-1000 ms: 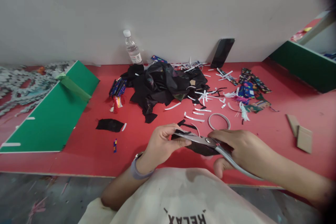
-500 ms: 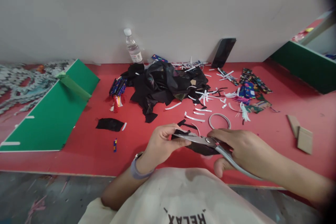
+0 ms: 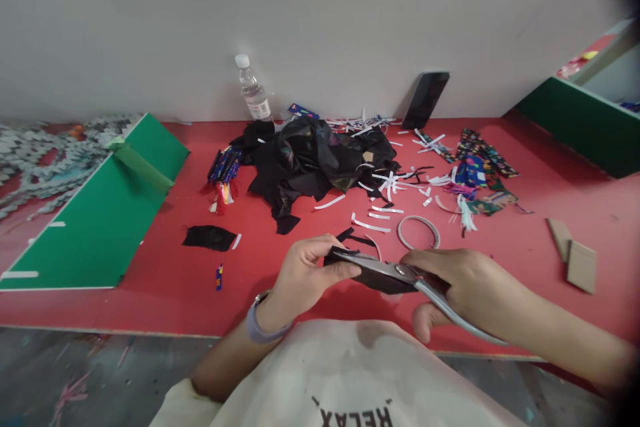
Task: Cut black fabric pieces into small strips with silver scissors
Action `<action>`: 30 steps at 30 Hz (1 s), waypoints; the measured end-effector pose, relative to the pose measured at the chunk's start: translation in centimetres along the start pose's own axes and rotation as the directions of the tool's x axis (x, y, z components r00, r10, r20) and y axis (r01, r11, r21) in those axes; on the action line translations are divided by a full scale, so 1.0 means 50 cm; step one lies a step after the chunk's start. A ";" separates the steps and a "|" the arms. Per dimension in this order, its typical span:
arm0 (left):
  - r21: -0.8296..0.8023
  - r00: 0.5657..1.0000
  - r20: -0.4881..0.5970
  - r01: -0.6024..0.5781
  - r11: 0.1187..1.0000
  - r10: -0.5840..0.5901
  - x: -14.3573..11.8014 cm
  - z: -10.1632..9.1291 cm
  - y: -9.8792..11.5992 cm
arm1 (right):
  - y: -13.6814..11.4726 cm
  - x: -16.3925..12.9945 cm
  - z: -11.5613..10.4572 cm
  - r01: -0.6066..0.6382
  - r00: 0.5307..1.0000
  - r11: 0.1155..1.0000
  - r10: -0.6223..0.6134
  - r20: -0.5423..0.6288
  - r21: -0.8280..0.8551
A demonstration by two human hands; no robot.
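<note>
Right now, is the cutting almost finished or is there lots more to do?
Some looks done: white strips and colourful scraps lie cut on the red table. In hand: the left hand pinches a black piece while the right hand works scissors on it. Probably lots left: a black fabric heap waits behind.

The red table [image 3: 165,280] bears a black cloth heap [image 3: 310,160], white strips [image 3: 373,213], a bottle [image 3: 253,90], a green board [image 3: 100,213] and cardboard [image 3: 575,257].
</note>
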State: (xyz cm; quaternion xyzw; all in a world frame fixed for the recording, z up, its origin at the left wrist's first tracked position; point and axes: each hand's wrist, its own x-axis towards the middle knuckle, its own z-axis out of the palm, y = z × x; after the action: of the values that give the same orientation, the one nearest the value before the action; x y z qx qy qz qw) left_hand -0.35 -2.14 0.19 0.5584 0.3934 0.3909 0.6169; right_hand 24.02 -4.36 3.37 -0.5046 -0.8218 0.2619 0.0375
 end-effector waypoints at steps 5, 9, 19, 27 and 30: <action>0.004 1.000 0.004 -0.010 1.000 0.010 0.000 -0.001 -0.002 | 0.001 0.000 0.000 -0.001 1.000 1.000 0.001 0.004 -0.016; 0.019 1.000 0.000 -0.010 1.000 0.010 0.001 0.000 -0.004 | 0.000 0.002 0.001 0.032 0.999 0.999 -0.032 -0.007 -0.032; -0.002 1.000 -0.013 0.005 1.000 -0.005 0.003 0.005 -0.008 | -0.010 0.009 -0.003 0.009 1.000 0.999 -0.009 0.013 -0.037; 0.023 1.000 0.007 -0.019 1.000 0.018 0.001 0.004 -0.003 | -0.005 0.006 -0.001 0.007 1.000 1.000 -0.006 0.017 -0.010; 0.011 1.000 0.007 -0.025 1.000 0.025 0.001 0.004 -0.002 | -0.008 0.008 -0.003 0.010 1.000 1.000 -0.010 0.018 -0.017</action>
State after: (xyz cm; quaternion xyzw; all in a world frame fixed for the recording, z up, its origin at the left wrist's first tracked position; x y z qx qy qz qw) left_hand -0.17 -2.18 0.12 0.5680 0.3863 0.3946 0.6103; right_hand 23.56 -4.13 3.59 -0.4984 -0.8269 0.2591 0.0270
